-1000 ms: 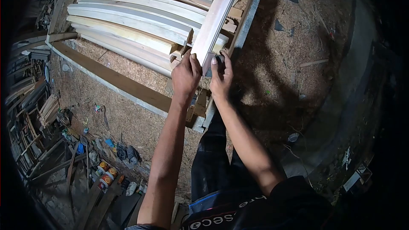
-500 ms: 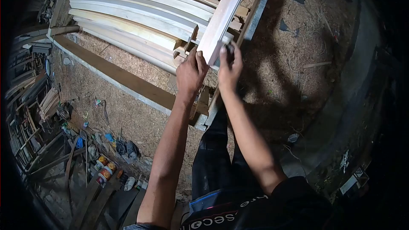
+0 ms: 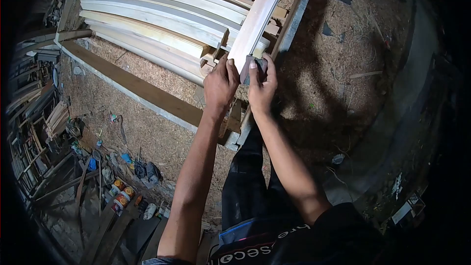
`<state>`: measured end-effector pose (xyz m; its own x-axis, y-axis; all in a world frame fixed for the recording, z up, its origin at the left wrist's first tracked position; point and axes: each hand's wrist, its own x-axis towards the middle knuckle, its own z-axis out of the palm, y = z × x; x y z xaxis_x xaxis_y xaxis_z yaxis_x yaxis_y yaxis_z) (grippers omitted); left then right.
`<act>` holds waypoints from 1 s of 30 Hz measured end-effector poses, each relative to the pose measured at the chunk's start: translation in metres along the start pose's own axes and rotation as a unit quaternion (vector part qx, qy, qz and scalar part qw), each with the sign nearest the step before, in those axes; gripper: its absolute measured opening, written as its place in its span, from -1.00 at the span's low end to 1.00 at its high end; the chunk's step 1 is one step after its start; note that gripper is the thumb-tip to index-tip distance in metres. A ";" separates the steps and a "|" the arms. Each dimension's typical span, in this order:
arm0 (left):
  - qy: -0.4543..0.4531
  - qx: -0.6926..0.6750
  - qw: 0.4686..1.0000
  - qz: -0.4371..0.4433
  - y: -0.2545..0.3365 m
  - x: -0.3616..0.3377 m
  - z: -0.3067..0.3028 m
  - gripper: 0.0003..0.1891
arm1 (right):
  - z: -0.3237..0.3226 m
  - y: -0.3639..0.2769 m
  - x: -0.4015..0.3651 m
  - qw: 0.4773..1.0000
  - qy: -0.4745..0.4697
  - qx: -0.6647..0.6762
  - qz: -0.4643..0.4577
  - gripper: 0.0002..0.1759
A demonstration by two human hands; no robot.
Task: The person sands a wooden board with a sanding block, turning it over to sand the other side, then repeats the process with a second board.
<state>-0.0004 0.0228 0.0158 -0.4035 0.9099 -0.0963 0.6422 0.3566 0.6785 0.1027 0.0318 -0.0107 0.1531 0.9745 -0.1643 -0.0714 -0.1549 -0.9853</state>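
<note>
A long pale wooden board (image 3: 255, 24) runs away from me, its near end between my two hands. My left hand (image 3: 222, 84) grips the left side of that end, thumb on top and fingers curled underneath. At the right edge, my right hand (image 3: 262, 86) pinches a folded, dark brown-grey piece of sandpaper (image 3: 249, 68) against the board's corner. The thumb lies on top of the sandpaper, and the fingers wrap its far side. Part of the sandpaper is hidden by the fingers.
Several pale planks (image 3: 162, 12) lie side by side at the upper left. A long beam (image 3: 132, 78) borders the frame on the left, and another rail (image 3: 297, 17) runs along the right. Shavings cover the ground (image 3: 147, 122). Paint cans (image 3: 122, 197) and scrap wood stand lower left.
My right hand has drawn slightly back toward me along the board's edge, and the sandpaper now shows more plainly at the near corner. My left hand has stayed in place.
</note>
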 end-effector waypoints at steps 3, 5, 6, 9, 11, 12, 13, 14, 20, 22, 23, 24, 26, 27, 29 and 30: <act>-0.001 0.009 1.000 0.008 0.000 -0.002 -0.001 -0.63 | 0.001 0.001 0.017 0.997 0.023 -0.067 -0.039 -0.48; -0.004 0.016 1.000 0.014 -0.002 -0.002 0.000 -0.66 | 0.005 -0.008 0.043 0.999 0.029 -0.034 -0.021 -0.43; -0.002 0.014 1.000 0.014 -0.002 -0.002 -0.001 -0.66 | 0.005 -0.014 0.049 1.000 0.028 -0.006 -0.010 -0.41; -0.002 0.019 1.000 0.014 0.001 -0.003 -0.001 -0.65 | 0.002 -0.005 0.037 0.997 0.038 -0.050 -0.036 -0.40; -0.013 0.027 1.000 0.001 -0.002 -0.003 0.000 -0.64 | 0.000 -0.008 0.010 0.998 0.008 -0.059 -0.015 -0.39; -0.009 0.026 1.000 0.003 -0.003 -0.003 0.001 -0.64 | -0.003 0.004 0.000 0.998 -0.003 -0.066 -0.016 -0.41; -0.009 0.019 1.000 -0.002 -0.004 -0.003 0.002 -0.63 | 0.000 0.006 -0.006 0.999 0.003 -0.050 -0.010 -0.41; -0.011 0.013 1.000 -0.009 -0.006 -0.005 0.001 -0.62 | 0.000 0.009 -0.006 0.999 0.002 -0.049 -0.009 -0.41; -0.020 0.012 1.000 -0.004 -0.014 -0.021 -0.009 -0.58 | 0.002 -0.009 0.043 0.996 0.023 -0.079 -0.044 -0.44; -0.005 0.014 1.000 0.008 -0.015 -0.027 -0.013 -0.57 | 0.004 -0.006 0.048 0.997 0.025 -0.050 -0.049 -0.42; -0.022 0.018 0.999 -0.022 -0.015 -0.028 -0.014 -0.56 | 0.002 -0.005 0.048 0.998 0.012 -0.049 -0.041 -0.41; -0.041 0.022 0.998 -0.052 -0.011 -0.030 -0.016 -0.56 | -0.001 -0.006 0.044 0.998 -0.001 -0.048 -0.031 -0.40; -0.039 0.028 0.997 -0.053 -0.014 -0.029 -0.014 -0.55 | 0.002 -0.014 0.020 0.998 0.003 -0.059 -0.010 -0.40; -0.039 0.036 0.997 -0.055 -0.016 -0.030 -0.012 -0.55 | 0.000 -0.005 0.007 0.994 0.004 -0.096 -0.045 -0.40; -0.038 0.032 0.997 -0.059 -0.018 -0.030 -0.010 -0.55 | -0.001 0.007 -0.017 0.994 0.003 -0.093 -0.057 -0.41; -0.039 0.027 0.997 -0.062 -0.017 -0.029 -0.011 -0.55 | 0.000 0.005 -0.028 0.998 0.000 -0.057 -0.032 -0.40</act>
<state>-0.0064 -0.0117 0.0151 -0.4325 0.8705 -0.2349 0.6249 0.4772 0.6178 0.0977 0.0037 -0.0107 0.1543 0.9829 -0.1009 0.0512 -0.1099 -0.9926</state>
